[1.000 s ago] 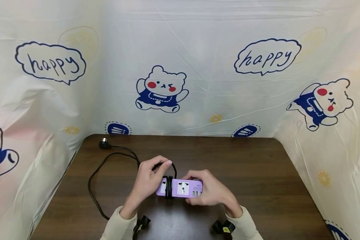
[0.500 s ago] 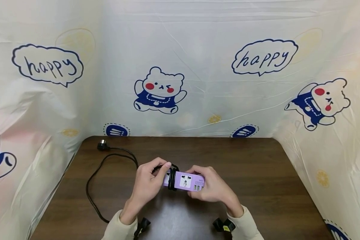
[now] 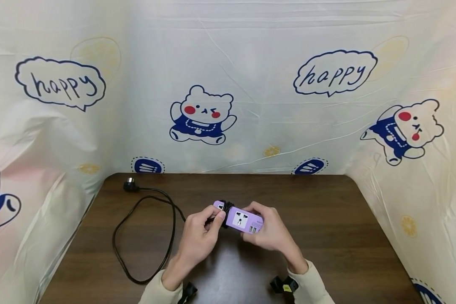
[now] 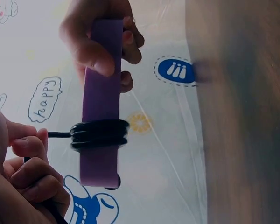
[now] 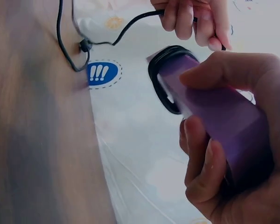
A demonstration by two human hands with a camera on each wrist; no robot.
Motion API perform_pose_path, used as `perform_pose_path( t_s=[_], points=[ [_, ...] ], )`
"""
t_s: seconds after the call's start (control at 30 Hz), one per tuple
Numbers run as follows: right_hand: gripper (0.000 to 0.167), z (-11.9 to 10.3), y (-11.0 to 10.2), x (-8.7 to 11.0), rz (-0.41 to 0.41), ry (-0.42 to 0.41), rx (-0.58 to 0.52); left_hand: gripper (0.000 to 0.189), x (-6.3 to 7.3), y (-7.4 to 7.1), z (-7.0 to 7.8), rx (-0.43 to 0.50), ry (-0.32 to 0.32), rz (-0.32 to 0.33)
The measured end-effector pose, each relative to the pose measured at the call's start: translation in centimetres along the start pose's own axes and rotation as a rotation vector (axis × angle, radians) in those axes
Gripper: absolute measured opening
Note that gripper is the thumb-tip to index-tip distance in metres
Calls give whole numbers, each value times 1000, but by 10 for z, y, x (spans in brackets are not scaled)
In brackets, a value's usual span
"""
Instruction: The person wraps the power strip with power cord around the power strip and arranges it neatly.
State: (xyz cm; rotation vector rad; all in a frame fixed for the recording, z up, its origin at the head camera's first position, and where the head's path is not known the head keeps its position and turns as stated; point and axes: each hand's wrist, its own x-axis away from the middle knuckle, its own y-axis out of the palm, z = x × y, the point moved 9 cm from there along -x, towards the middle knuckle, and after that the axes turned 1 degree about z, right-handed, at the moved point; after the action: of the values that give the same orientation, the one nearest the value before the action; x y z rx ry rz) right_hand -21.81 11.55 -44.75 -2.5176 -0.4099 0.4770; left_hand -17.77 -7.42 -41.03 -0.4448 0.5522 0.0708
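The right hand has its grip round one end of a purple power strip, thumb on one side and fingers on the other, covering that end. The left hand pinches the black power cord, which runs taut to a coil of several turns around the strip near its other end. In the head view the strip is held above the worktop, tilted from ten o'clock to four o'clock, a socket and USB ports facing up.

Taking the strip as the clock's centre, the free cord lies in a wide loop toward nine o'clock; the left hand hides the stretch leading to the coil. The plug rests between nine and ten, near the worktop's far edge. At seven and five o'clock, small black devices sit by the cuffs of the pale sleeves.

Beyond the worktop hangs a printed sheet: a winking bear toward eleven, a "happy" bubble toward one and another at ten, and a tilted bear at two.
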Motion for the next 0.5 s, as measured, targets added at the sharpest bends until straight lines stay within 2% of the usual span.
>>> perform_pose_path(
  t_s=[0.17,0.5],
  points=[
    [50,7,0,-1,11,33,-68,17,1,4,1,18,0,1],
    [50,10,-5,-2,86,84,-94,18,7,18,-5,53,-38,-25]
  ],
)
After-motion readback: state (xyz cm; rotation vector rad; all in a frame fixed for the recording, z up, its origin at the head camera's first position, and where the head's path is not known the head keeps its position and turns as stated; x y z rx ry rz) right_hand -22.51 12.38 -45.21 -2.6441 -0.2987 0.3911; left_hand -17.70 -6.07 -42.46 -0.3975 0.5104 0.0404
